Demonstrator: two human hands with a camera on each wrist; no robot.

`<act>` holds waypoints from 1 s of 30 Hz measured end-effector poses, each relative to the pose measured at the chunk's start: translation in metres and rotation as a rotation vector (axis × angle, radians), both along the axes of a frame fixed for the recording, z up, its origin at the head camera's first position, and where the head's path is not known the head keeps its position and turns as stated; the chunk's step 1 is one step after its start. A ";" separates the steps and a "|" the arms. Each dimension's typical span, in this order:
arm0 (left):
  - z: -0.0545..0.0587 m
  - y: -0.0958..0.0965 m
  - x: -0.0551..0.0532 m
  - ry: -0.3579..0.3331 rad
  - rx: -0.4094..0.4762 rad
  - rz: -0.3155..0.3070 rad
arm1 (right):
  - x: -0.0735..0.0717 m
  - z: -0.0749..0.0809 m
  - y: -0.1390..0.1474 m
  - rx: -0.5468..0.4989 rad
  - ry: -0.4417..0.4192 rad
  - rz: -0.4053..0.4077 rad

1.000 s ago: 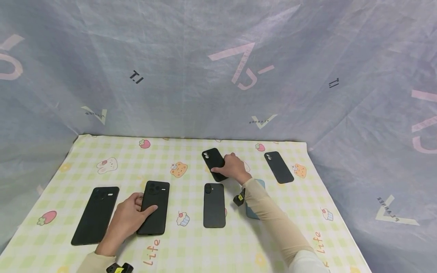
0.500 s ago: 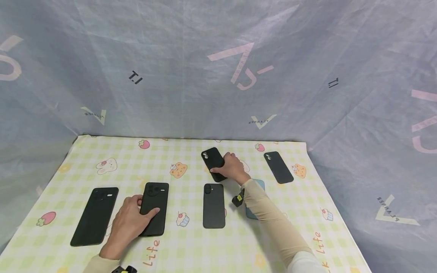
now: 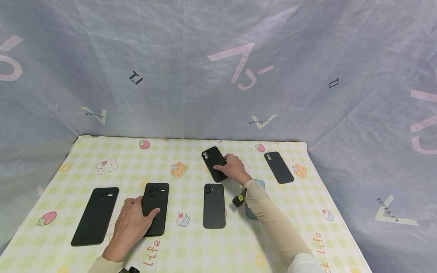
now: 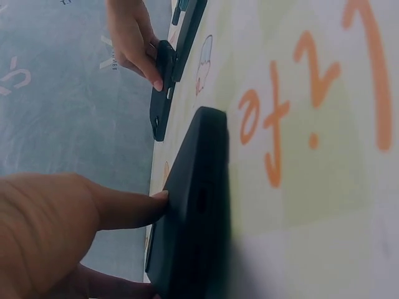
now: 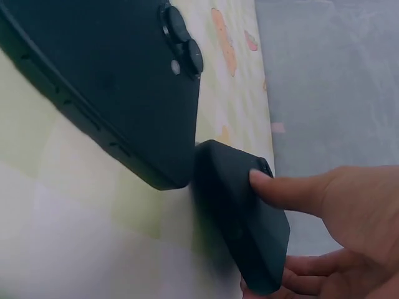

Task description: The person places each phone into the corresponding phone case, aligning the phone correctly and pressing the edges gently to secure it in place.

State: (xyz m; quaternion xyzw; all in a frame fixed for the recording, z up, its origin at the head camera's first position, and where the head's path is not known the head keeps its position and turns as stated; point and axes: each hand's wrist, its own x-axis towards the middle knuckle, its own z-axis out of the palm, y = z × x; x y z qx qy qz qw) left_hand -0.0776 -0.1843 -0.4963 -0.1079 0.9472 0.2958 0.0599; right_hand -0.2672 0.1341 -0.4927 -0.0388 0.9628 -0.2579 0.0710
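My left hand grips a black phone case by its left long side, thumb across the back. In the left wrist view, the thumb lies on its flat face, the other fingers at its edge. Toward the back of the table, my right hand holds another black phone case with two pale round camera openings. The right wrist view has the thumb on that case's back, fingers curled at its far side. Just in front lies a dark grey phone with two lenses.
A large black phone case lies left of my left hand. Another black case lies at the back right. A blue phone-shaped item is partly hidden under my right forearm. Grey printed cloth hangs behind the checked tablecloth.
My left hand has shifted slightly rightward and its fingers have moved more underneath along the case's side; the case has slid slightly toward me. My right thumb has moved slightly right on its case.
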 end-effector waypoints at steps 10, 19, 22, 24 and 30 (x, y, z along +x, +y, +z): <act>-0.001 0.003 0.001 -0.005 -0.053 -0.006 | -0.007 0.004 0.007 -0.207 -0.043 -0.052; -0.001 0.003 0.002 -0.014 -0.063 -0.017 | 0.000 0.016 0.011 -0.394 -0.136 -0.076; 0.000 0.003 0.001 -0.021 -0.067 -0.014 | 0.000 0.015 0.013 -0.437 -0.147 -0.083; 0.000 0.003 0.001 -0.022 -0.068 -0.014 | 0.000 0.013 0.016 -0.463 -0.148 -0.089; 0.000 0.001 0.001 -0.015 -0.070 -0.022 | 0.001 0.009 0.021 -0.507 -0.149 -0.106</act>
